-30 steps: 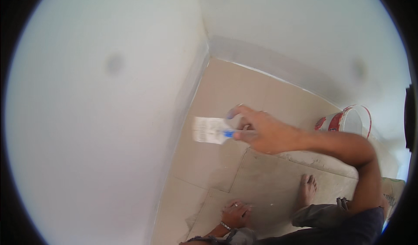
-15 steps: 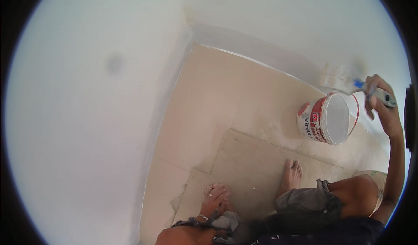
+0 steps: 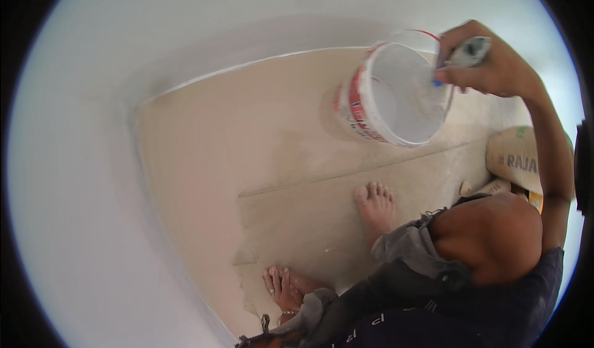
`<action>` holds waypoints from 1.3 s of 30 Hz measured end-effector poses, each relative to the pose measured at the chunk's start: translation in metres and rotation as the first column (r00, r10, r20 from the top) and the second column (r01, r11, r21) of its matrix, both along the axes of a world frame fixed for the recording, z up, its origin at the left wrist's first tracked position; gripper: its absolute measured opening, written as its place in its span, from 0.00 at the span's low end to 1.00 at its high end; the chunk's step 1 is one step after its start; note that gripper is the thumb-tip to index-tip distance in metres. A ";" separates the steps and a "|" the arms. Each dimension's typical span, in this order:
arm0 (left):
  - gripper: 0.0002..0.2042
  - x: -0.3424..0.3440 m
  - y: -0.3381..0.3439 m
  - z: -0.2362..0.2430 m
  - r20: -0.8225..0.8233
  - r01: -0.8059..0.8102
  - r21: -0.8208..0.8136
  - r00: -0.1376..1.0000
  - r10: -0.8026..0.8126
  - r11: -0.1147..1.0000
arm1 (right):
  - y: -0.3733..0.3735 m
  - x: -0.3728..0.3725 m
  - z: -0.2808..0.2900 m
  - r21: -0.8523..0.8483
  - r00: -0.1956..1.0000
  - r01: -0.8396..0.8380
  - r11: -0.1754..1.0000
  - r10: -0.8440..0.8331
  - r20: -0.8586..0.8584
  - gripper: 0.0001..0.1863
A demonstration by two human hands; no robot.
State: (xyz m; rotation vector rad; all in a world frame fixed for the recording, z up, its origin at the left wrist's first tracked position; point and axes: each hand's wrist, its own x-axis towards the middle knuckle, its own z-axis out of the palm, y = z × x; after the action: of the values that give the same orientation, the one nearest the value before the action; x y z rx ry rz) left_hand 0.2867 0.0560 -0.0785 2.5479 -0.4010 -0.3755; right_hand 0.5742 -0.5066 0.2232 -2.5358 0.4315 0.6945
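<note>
My right hand is closed around the handle of a paintbrush. The brush points down into a white and red bucket, its bristles inside the rim and hard to make out. Pale grey-white paint shows in the bucket, whose thin red handle lies at the far side. Down by my left foot, my left hand rests with its fingers stretched out and holds nothing. It wears a ring and a bracelet.
White walls rise at the left and far side, with a greyer band along their base. Beige tiles cover the floor. My right foot stands near the bucket. A tan sack sits at the right, beyond my knee.
The view has turned toward the right. My right hand has brought the paintbrush from beside the wall, above the bucket, down into it. My left hand stays by my left foot.
</note>
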 end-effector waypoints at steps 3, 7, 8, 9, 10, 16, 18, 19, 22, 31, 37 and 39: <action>0.27 0.002 0.004 -0.007 0.051 0.043 -0.001 0.998 -0.043 0.999 | 0.010 -0.015 -0.024 -0.095 0.996 -0.066 0.993 0.072 0.056 0.13; 0.27 0.008 0.000 -0.009 0.055 0.089 -0.039 0.995 -0.087 0.995 | -0.014 -0.041 -0.091 -0.333 0.888 -0.319 0.888 0.402 0.223 0.17; 0.27 0.008 -0.002 -0.008 0.043 0.078 -0.035 0.996 -0.076 0.996 | -0.016 -0.037 -0.104 -0.300 0.912 -0.328 0.896 0.383 0.146 0.17; 0.27 0.008 -0.004 -0.006 0.038 0.060 -0.029 0.998 -0.059 0.998 | -0.015 -0.033 -0.113 -0.267 0.927 -0.338 0.903 0.368 0.073 0.17; 0.27 0.008 -0.006 -0.003 0.031 0.043 -0.026 0.999 -0.043 0.999 | -0.014 -0.030 -0.119 -0.255 0.933 -0.342 0.904 0.360 0.024 0.17; 0.27 0.009 0.002 -0.001 0.044 0.022 0.008 0.999 -0.023 1.000 | 0.010 -0.004 -0.135 -0.206 0.949 -0.316 0.926 0.303 -0.089 0.16; 0.27 0.010 -0.001 -0.002 0.045 0.046 -0.003 0.998 -0.045 0.999 | 0.007 -0.010 -0.137 -0.208 0.957 -0.287 0.935 0.268 -0.113 0.13; 0.27 0.011 -0.003 -0.003 0.041 0.057 -0.003 0.998 -0.057 0.998 | 0.004 -0.014 -0.137 -0.228 0.955 -0.288 0.930 0.262 -0.137 0.13; 0.27 0.011 0.004 0.001 0.058 0.028 0.034 0.998 -0.030 0.999 | 0.011 0.001 -0.154 -0.220 0.941 -0.333 0.917 0.309 -0.138 0.14; 0.27 0.007 0.000 -0.006 0.050 0.080 0.046 0.995 -0.082 0.996 | 0.014 0.006 -0.124 -0.311 0.941 -0.289 0.906 0.209 -0.265 0.21; 0.26 0.007 -0.010 0.003 0.043 -0.002 0.004 0.999 0.002 1.000 | 0.006 0.017 -0.118 -0.330 0.960 -0.277 0.902 0.243 -0.141 0.20; 0.25 0.005 -0.019 -0.021 0.046 0.076 -0.132 0.996 -0.070 0.988 | 0.003 0.007 -0.075 -0.396 0.955 -0.243 0.885 0.148 -0.256 0.19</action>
State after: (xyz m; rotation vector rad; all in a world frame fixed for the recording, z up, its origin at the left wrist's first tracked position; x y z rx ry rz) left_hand 0.2920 0.0369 -0.0994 2.4192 -0.5184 -0.3121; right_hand 0.5809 -0.5037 0.1478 -2.9558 0.4411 1.0658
